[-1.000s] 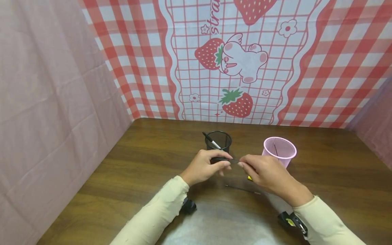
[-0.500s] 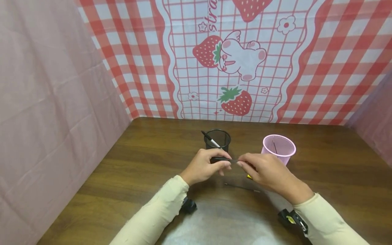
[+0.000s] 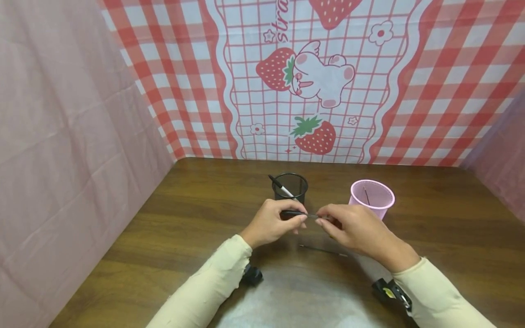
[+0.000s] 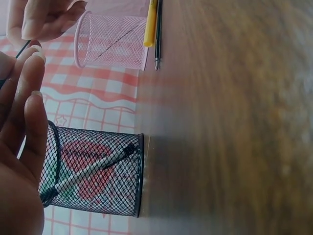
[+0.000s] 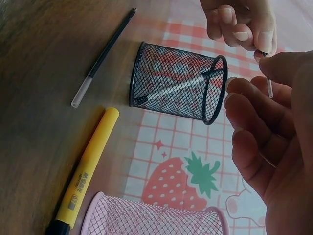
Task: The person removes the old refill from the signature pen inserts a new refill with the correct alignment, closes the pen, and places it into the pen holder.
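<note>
My left hand grips a dark pen barrel between thumb and fingers, held level above the table. Opposite it, my right hand pinches a thin refill in line with the barrel. The refill's clear end sticks out past the right thumb in the right wrist view; how it meets the barrel is hidden by the fingers. A second refill, dark with a clear end, lies on the table below the hands. Beside it lies a yellow pen with a black end, hidden behind my right hand in the head view.
Behind my left hand stands a black mesh cup with a white, black-capped pen leaning in it. A pink mesh cup behind the right hand holds a thin dark stick. A checked cloth hangs at the table's back edge.
Both hands keep hold of the barrel and refill nearly in place. My right fingers have shifted slightly, and the yellow pen's tip, seen earlier below them, is now hidden in the head view.
</note>
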Demonstrator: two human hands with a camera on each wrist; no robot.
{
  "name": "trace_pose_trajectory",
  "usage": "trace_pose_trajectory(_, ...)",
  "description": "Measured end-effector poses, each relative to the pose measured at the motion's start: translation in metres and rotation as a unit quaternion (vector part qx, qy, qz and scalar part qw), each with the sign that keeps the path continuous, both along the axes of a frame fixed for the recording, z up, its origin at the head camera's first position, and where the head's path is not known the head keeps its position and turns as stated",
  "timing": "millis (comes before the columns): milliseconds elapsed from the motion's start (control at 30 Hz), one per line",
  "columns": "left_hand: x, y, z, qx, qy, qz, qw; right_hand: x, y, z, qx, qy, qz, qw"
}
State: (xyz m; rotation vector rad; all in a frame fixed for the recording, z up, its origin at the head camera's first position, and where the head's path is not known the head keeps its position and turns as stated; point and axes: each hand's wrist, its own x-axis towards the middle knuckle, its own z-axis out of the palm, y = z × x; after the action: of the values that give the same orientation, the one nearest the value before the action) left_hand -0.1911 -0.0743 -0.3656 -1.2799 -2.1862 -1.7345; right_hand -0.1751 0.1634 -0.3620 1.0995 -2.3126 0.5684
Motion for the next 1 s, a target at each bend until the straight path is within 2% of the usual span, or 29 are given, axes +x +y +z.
trace_pose_trajectory(267, 0.001, -0.003, -0.004, 0.005, -0.018, 0.010, 0.9998, 0.003, -0.001, -0.001, 0.018, -0.016, -0.020, 0.9995)
trace_pose_trajectory(533, -0.002, 0.000, -0.006, 0.011, -0.009, 0.018, 0.9997, 0.004, 0.005, 0.002, 0.047, -0.025, -0.070, 0.9961)
trace_pose_trajectory(667, -0.003, 0.001, -0.006, 0.010, -0.011, 0.020, 0.9997, 0.007, 0.010, 0.001, 0.055, -0.015, -0.074, 0.9956)
trace_pose_trajectory(833, -0.001, 0.001, -0.002, 0.002, -0.024, 0.015, 0.9996, 0.008, 0.014, 0.000, 0.058, -0.009, -0.074, 0.9955)
trace_pose_trajectory(1000, -0.015, 0.001, -0.018, 0.000, -0.019, 0.016, 0.9997, 0.009, 0.016, 0.002, 0.070, -0.007, -0.089, 0.9935)
